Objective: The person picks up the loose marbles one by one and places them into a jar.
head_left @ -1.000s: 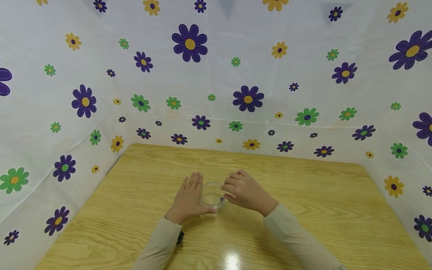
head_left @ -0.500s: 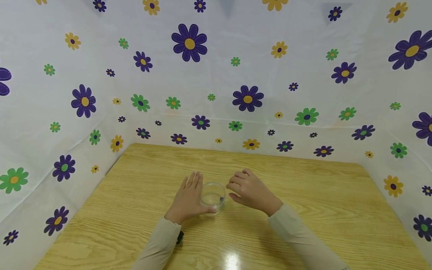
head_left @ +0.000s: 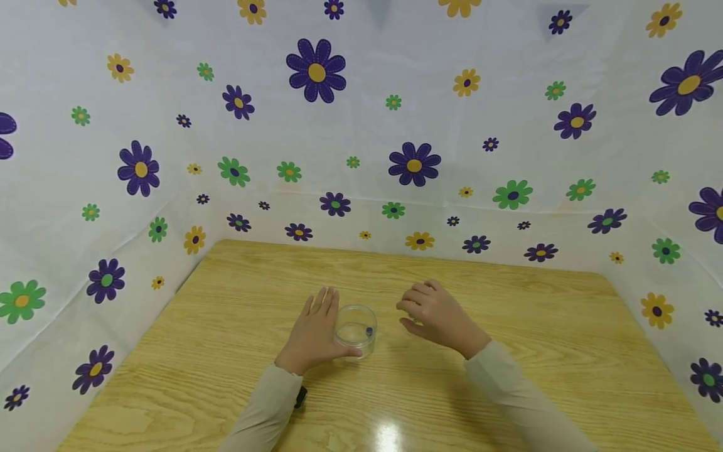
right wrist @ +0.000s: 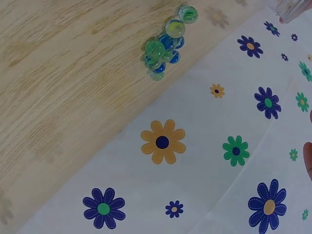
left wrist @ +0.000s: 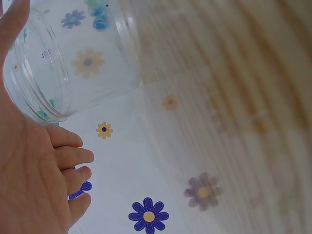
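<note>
A clear round jar (head_left: 356,350) stands upright and uncovered on the wooden table, a blue marble (head_left: 369,331) inside by its right wall. My left hand (head_left: 309,333) rests against its left side, fingers straight and thumb along the near side. In the left wrist view blue and greenish marbles (left wrist: 100,23) show through the jar wall (left wrist: 105,92). My right hand (head_left: 437,317) hovers right of the jar, fingers loosely bent, holding nothing visible. The right wrist view shows several green, blue and yellow glass marbles (right wrist: 155,48) clustered on the table, mostly hidden by that hand in the head view.
The wooden table (head_left: 536,326) is enclosed at the back and sides by a white flower-print cloth (head_left: 361,125). A small black device (head_left: 301,397) sits under the left wrist.
My right hand has moved away from the jar's right rim, rightward and slightly back. The blue marble has shifted slightly left inside the jar. My left hand stays against the jar.
</note>
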Available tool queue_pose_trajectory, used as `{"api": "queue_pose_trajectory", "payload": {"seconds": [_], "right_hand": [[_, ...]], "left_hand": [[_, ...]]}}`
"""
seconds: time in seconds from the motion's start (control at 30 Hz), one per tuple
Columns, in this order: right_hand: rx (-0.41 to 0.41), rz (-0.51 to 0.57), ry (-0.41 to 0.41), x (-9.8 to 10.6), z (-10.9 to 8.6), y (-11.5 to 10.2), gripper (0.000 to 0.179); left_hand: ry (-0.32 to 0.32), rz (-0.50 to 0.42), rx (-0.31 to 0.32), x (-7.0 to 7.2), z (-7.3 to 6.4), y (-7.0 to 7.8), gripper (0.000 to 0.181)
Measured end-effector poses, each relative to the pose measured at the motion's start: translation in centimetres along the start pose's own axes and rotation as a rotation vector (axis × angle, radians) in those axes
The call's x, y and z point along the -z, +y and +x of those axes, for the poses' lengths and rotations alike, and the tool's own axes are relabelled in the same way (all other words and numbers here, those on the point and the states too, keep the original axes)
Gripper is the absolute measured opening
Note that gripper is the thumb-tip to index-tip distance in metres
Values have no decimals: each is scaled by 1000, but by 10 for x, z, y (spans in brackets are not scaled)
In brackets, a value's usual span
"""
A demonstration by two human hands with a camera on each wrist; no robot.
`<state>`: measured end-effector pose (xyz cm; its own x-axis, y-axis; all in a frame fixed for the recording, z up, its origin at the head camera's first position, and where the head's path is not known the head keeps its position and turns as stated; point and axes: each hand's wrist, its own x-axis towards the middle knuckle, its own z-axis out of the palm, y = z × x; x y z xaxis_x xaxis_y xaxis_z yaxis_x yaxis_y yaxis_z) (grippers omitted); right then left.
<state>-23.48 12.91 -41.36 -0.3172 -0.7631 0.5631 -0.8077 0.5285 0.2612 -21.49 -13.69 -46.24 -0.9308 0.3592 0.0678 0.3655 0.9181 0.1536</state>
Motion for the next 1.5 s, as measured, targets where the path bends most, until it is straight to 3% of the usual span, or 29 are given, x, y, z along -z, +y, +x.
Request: {"api": "queue_pose_trajectory", "payload": {"seconds": [0.6, 1.1, 1.5], "right_hand": [[-39, 71, 19, -4, -25, 20, 27], [-87, 66, -85, -11, -45, 28, 25], [-111, 53, -216, -17, -48, 30, 24]], "left_hand": [[-7, -13, 0, 0, 1, -1, 125], [-23, -18, 6, 0, 1, -1, 125], [-26, -19, 14, -1, 1, -2, 125]]}}
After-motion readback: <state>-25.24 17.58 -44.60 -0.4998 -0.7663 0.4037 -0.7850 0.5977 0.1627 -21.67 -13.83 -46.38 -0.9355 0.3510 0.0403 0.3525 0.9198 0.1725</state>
